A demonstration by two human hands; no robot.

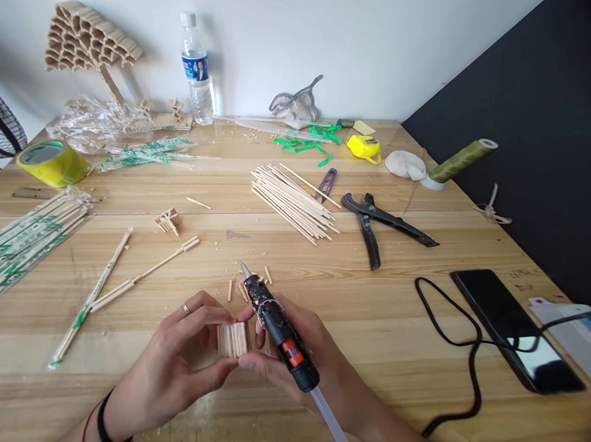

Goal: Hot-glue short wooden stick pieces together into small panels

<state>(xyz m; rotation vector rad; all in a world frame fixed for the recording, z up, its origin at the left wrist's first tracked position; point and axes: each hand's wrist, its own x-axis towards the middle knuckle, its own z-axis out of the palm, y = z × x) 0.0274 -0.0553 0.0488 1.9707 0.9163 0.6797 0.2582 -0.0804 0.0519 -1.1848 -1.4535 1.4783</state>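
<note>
A small block of short wooden stick pieces laid side by side (232, 340) is pinched at its left side between the thumb and fingers of my left hand (182, 347). My right hand (312, 355) holds a black hot glue gun (274, 320), its metal nozzle pointing up and away and a clear glue stick (335, 427) sticking out of its back end. The thumb of my right hand also touches the block's lower right corner. The glue gun hides part of the right fingers. A few short cut stick pieces (230, 290) lie just beyond the block.
Loose thin sticks (296, 204) lie mid-table beside black cutters (370, 219) and purple snips (326, 184). Wrapped chopsticks (28, 245) and yellow tape (53, 163) are left. A stick-built tree model (91, 38) and water bottle (197, 75) stand behind. A phone (516, 328) and black cord (476, 372) lie right.
</note>
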